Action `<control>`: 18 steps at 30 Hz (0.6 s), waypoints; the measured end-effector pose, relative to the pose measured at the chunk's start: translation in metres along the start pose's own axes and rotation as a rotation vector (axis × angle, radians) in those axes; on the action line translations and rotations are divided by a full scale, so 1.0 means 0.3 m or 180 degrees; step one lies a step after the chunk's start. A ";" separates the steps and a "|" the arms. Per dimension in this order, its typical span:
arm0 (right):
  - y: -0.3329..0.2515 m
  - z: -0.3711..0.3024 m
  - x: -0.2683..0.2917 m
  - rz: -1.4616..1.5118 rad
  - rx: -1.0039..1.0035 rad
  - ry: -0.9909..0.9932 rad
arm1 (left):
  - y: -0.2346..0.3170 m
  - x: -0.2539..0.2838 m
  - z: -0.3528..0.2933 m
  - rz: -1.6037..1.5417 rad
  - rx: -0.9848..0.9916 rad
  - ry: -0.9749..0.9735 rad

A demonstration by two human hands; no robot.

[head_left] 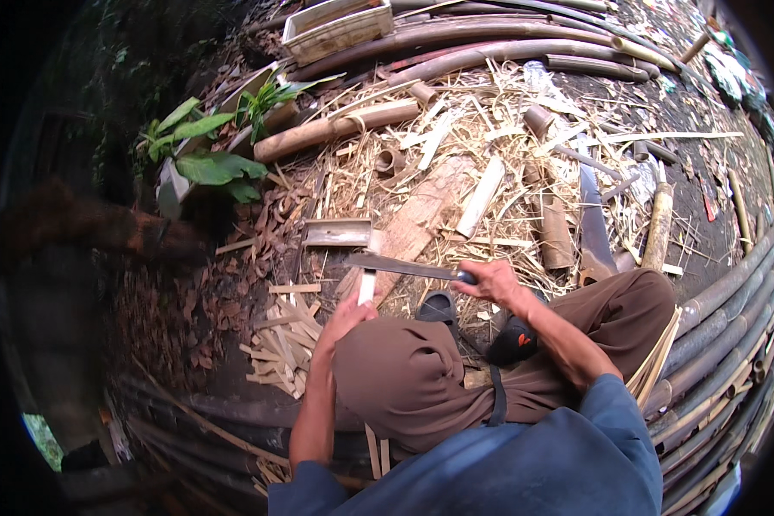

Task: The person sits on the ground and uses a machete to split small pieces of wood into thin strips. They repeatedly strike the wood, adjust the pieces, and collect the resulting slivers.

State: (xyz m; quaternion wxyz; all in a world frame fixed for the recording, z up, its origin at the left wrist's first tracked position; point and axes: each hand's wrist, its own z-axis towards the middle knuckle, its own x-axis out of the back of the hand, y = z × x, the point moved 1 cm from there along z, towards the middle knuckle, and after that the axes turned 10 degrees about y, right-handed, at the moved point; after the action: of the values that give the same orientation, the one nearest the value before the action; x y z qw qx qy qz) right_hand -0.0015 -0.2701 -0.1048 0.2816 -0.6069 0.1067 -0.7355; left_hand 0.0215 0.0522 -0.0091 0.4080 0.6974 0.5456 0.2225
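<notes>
My left hand (346,316) is closed around the lower part of a short pale bamboo strip (367,287), which points away from me beside my left knee. My right hand (495,284) grips the dark handle of a long-bladed knife (408,267). Its blade reaches leftward, and the end of it crosses the top of the strip; whether it has cut in, I cannot tell. Just beyond the blade lies a split half of a bamboo tube (338,232). A worn wooden plank (430,205) stretches away under the blade. Split bamboo pieces (285,340) are heaped to the left of my left hand.
Bamboo shavings (507,112) cover the ground ahead. A handsaw (592,211) and bamboo tube pieces (555,232) lie to the right. Bamboo poles (722,314) run along the right side and behind me. At the far side are more poles and a dirty white bin (340,33); a leafy plant (215,163) grows left.
</notes>
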 end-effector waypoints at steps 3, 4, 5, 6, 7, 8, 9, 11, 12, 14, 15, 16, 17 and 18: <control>-0.121 0.014 -0.018 -0.0093 0.0623 0.0252 | -0.099 0.035 0.010 0.1403 -0.1722 0.0023; -0.070 0.059 -0.018 0.0814 0.0611 0.0542 | -0.114 0.048 0.020 0.1404 -0.1718 0.0022; -0.010 0.058 -0.003 0.0397 0.0467 0.0538 | -0.063 -0.016 0.003 0.0657 -0.0752 -0.0073; 0.026 0.076 0.010 -0.0007 0.0374 0.0584 | -0.008 -0.054 -0.009 -0.0051 0.0160 -0.0131; 0.009 0.075 -0.030 -0.0178 -0.0008 0.0104 | 0.019 -0.054 -0.013 -0.0137 0.0186 -0.0116; -0.041 0.065 -0.048 -0.0092 -0.0175 0.0104 | 0.031 -0.050 -0.016 -0.0259 0.0224 -0.0104; -0.093 0.054 -0.046 0.0219 0.0135 0.0287 | 0.032 -0.044 -0.022 -0.0387 0.0254 -0.0077; -0.061 0.060 -0.028 0.0553 0.0487 0.0463 | 0.021 -0.050 -0.016 -0.0049 0.0185 -0.0088; 0.005 0.069 -0.022 0.0576 0.0523 0.0461 | 0.014 -0.056 -0.022 0.0141 0.0167 -0.0084; 0.144 0.067 0.006 -0.0020 -0.0890 0.0615 | -0.005 -0.080 -0.055 0.0024 0.0095 -0.0032; 0.194 0.063 0.025 -0.0228 -0.1423 0.0691 | -0.001 -0.079 -0.068 0.0055 0.0085 -0.0014; 0.225 0.048 0.032 -0.0310 -0.1625 0.0855 | 0.002 -0.076 -0.072 0.0086 0.0076 -0.0004; 0.161 0.069 0.053 -0.0044 -0.1829 0.0567 | -0.008 -0.045 -0.064 -0.0061 0.0029 0.0037; 0.103 0.084 0.058 0.0050 -0.1816 0.0546 | -0.040 -0.015 -0.028 -0.0229 -0.0012 0.0022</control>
State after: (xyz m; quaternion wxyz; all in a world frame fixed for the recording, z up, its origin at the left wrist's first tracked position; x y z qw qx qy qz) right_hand 0.0294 -0.3001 -0.0997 0.0953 -0.5963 0.3371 -0.7223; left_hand 0.0068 0.0517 -0.0135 0.4151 0.6758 0.5713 0.2112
